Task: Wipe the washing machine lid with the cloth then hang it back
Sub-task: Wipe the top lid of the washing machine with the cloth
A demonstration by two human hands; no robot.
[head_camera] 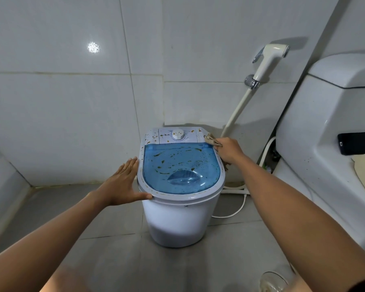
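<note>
Head view
Left hand [122, 182]: fingers spread flat, pressed against the rim of the small white washing machine [181, 220].
Right hand [230, 149]: clenched around a crumpled beige cloth [211, 140], at the far right corner.
Translucent blue plastic lid [181, 167]: between both hands, brown-spattered.

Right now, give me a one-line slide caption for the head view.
Right hand presses a cloth to the stained blue lid's far corner; open left hand steadies the washing machine.

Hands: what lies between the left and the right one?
Head view: the stained blue lid spans between left hand and right hand, which holds the cloth.
</note>
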